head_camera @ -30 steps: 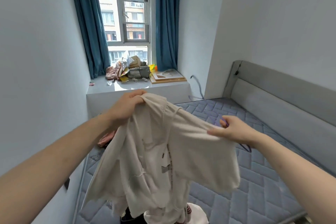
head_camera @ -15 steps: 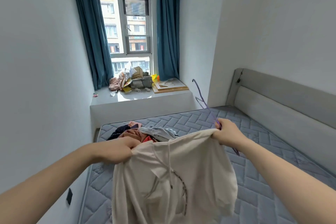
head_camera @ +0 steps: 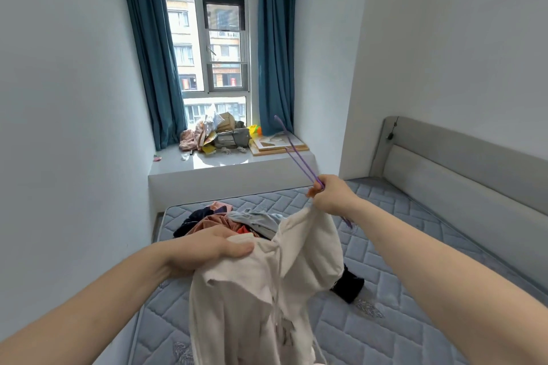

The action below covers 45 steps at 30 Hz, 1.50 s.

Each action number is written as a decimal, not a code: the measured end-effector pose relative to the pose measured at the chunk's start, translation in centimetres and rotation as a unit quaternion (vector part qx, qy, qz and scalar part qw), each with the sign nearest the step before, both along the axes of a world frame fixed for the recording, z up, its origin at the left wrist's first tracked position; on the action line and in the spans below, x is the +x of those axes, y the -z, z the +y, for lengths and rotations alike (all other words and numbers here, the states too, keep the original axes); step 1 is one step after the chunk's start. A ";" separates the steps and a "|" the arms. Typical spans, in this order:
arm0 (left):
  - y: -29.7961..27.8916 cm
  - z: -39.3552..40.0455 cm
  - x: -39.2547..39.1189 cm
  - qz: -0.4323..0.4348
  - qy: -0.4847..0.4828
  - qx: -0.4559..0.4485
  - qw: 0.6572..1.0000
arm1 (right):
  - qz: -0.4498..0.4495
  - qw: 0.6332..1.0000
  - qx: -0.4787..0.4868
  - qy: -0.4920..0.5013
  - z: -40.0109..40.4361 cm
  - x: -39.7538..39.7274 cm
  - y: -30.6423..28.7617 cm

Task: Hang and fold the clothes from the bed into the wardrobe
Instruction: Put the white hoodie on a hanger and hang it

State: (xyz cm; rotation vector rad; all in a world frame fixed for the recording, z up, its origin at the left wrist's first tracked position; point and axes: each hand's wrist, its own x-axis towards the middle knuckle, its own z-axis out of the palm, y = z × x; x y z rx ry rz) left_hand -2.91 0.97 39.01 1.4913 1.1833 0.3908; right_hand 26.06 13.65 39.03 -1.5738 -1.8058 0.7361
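You held the cream-white cotton hooded top (head_camera: 261,290) up over the grey quilted bed (head_camera: 394,272), at six o'clock, likely spread so a hanger could enter the neck. Your left hand (head_camera: 207,249) gripped its upper edge at nine o'clock, fingers (head_camera: 237,247) curled over the cloth. Your right hand (head_camera: 332,195), at one o'clock, pinched the other edge together with the thin purple plastic hanger (head_camera: 296,151), fingers closed round both. Beyond, at twelve o'clock, the mixed pile of clothes (head_camera: 225,221) waited.

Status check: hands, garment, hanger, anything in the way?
Left hand grips white garment at one shoulder. Right hand holds purple hanger plus the other shoulder. Hanger not yet inside garment. Clothes pile on mattress behind; nothing blocking.
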 end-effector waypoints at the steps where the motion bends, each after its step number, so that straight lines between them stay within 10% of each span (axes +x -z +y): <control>1: 0.1 0.2 -0.1 -0.021 -0.041 0.000 0.999 | 0.035 0.999 -0.008 0.005 -0.1 -0.1 0.3; 8: 2.3 1.2 -2.0 -0.055 -0.220 0.032 0.973 | 0.169 0.980 -0.080 -0.067 -5.2 1.3 2.0; 22: 4.2 5.2 -6.9 -0.079 -0.445 0.047 0.891 | 0.116 0.984 -0.045 -0.128 -14.4 5.3 7.0; 35: -1.9 6.7 -5.4 -0.017 -0.352 0.154 0.923 | 0.057 0.988 -0.044 -0.137 -14.9 5.2 6.6; 45: -6.5 2.7 1.7 -0.190 -0.251 0.223 0.923 | 0.056 0.995 0.057 0.052 -14.2 0.3 10.1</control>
